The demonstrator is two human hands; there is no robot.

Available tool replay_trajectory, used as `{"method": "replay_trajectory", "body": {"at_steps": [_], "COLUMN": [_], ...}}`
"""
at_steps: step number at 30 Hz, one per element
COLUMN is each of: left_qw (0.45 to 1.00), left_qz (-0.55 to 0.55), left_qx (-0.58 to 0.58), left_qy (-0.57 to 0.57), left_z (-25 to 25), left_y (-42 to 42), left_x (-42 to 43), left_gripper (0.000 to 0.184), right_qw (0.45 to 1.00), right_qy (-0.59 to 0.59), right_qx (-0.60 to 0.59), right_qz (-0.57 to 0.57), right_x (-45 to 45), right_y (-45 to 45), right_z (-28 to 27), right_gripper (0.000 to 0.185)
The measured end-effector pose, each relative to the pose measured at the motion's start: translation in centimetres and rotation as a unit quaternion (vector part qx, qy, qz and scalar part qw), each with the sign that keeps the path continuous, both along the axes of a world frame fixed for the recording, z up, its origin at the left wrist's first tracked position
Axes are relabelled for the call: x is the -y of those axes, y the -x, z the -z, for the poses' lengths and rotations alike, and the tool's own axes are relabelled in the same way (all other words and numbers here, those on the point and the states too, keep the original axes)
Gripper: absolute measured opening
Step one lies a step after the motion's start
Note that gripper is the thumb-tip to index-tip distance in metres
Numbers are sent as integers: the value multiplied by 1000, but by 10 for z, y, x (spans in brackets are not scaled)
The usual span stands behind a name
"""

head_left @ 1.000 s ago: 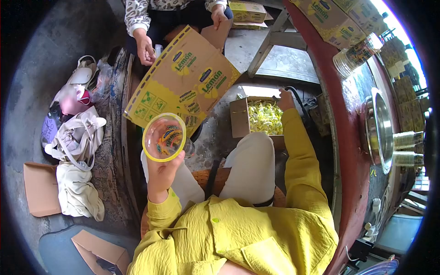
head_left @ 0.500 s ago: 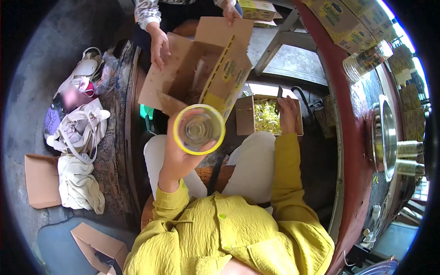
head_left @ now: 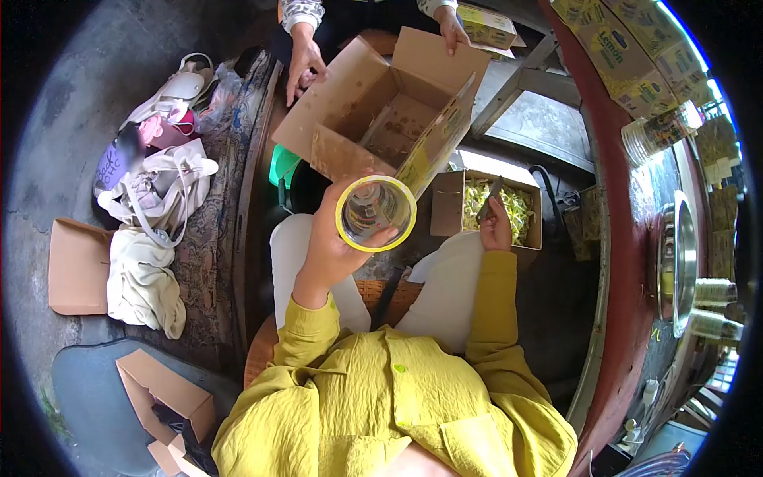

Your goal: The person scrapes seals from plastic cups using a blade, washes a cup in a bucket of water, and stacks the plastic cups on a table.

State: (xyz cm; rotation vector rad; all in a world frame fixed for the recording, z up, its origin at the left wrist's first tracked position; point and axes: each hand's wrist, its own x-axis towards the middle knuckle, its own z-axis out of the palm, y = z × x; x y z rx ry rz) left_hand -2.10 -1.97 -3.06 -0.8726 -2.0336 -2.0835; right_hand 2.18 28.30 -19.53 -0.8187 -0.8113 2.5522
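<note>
My left hand (head_left: 326, 250) is wrapped round a clear plastic cup (head_left: 376, 213) with a yellow rim, held above my lap with its mouth towards me. My right hand (head_left: 497, 226) grips a dark flat blade-like tool (head_left: 490, 199) pointing up. That tool is over a small cardboard box (head_left: 448, 204) holding yellow-green strips (head_left: 518, 213). Just beyond the cup, a large open cardboard box (head_left: 350, 151) is tilted, its inside stained. A co-worker's hand (head_left: 451, 30) holds its far flap, while the co-worker's other hand (head_left: 304, 63) is beside its left flap.
A green object (head_left: 283, 164) lies left of the large box. Bags and cloth (head_left: 145, 274) are at the left, with an open carton (head_left: 79, 266). On the right, a red-edged counter (head_left: 616, 318) bears a metal basin (head_left: 678, 266), stacked cups (head_left: 656, 135) and lemon cartons (head_left: 612, 56).
The large box has turned from its printed side to its open side. My left hand has moved the cup right and up. My right hand has drawn back with the tool now visible.
</note>
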Motion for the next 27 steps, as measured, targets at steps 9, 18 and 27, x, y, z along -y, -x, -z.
{"method": "replay_trajectory", "body": {"at_steps": [9,18,27], "left_qw": [998,958,806], "left_qz": [4,-145,-284], "left_qx": [40,171,470], "left_qy": [-49,-177,-219], "left_z": [2,57,153], "left_y": [-2,31,66], "left_x": [5,24,60], "left_gripper": [62,51,50], "right_qw": [998,998,999], "right_qy": [0,-15,-2], "right_qx": [25,22,23], "right_qz": [49,62,45], "right_x": [4,0,-13], "right_y": [2,-4,-7], "right_z": [-5,-4,-2], "right_gripper": [26,21,22]}}
